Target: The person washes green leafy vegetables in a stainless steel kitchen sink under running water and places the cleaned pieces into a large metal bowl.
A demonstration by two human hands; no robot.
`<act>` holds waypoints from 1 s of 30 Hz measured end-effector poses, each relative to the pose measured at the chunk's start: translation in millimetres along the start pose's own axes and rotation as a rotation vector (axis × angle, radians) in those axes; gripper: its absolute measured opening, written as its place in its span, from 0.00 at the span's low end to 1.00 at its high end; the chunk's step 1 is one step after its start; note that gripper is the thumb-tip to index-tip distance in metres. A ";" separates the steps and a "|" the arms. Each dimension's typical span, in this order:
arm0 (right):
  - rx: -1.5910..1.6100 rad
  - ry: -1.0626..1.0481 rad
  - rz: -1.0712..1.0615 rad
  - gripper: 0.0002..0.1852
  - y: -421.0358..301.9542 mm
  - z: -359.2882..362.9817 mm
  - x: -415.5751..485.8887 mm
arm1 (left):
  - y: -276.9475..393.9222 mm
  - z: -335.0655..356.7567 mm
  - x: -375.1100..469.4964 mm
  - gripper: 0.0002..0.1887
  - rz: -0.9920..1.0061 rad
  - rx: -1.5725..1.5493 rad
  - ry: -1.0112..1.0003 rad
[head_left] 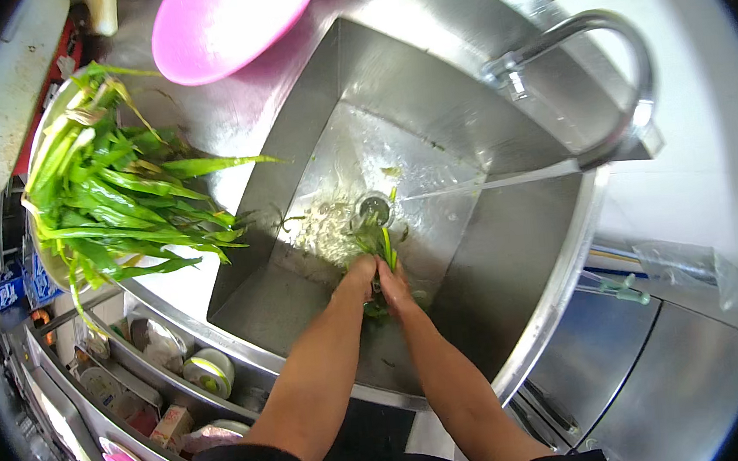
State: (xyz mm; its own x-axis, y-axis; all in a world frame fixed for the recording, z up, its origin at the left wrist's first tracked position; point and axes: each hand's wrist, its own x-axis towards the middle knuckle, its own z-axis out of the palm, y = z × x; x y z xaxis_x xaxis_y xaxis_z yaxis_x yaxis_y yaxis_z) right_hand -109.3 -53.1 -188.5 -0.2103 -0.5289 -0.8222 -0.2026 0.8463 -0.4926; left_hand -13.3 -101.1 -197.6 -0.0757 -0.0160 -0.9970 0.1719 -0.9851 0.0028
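Observation:
My left hand [362, 272] and my right hand [396, 287] are close together, low in a stainless steel sink [514, 237]. Between them they grip a small bunch of green leafy stalks [387, 245], partly hidden by the fingers. A stream of water [490, 185] runs from the curved chrome faucet [644, 68] toward the drain [374, 210], just beyond my hands. Pale root bits [326, 231] and leaf scraps lie on the wet sink bottom left of the drain.
On the counter at left, a heap of long green leaves [109, 200] overhangs a pale basin [49, 258]. A pink plastic basin [232, 25] stands at the back. Shelves with bowls [209, 374] are below left; steel cabinet doors [677, 368] are at right.

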 end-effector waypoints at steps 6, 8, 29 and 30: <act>-0.046 0.205 -0.415 0.23 -57.8 -70.0 -120.9 | -36.6 58.7 -151.9 0.18 0.428 -0.264 -0.001; -0.027 0.291 -0.535 0.25 -61.7 -70.8 -132.4 | -50.8 53.7 -121.6 0.18 0.490 -0.496 -0.111; 0.401 0.744 -1.014 0.18 -108.7 -403.6 -282.9 | -91.6 355.5 -376.5 0.13 1.173 0.078 -0.539; 0.514 0.743 -1.003 0.18 -97.1 -395.3 -227.4 | -68.6 370.7 -314.0 0.14 1.232 0.208 -0.443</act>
State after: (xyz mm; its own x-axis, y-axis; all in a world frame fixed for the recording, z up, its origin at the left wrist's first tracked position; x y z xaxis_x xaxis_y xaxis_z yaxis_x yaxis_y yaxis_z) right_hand -419.9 -39.8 159.0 -0.6807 -0.6988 0.2196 -0.2292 -0.0815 -0.9700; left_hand -365.4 -92.0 144.0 -0.2980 -0.9278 -0.2244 0.2091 -0.2928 0.9330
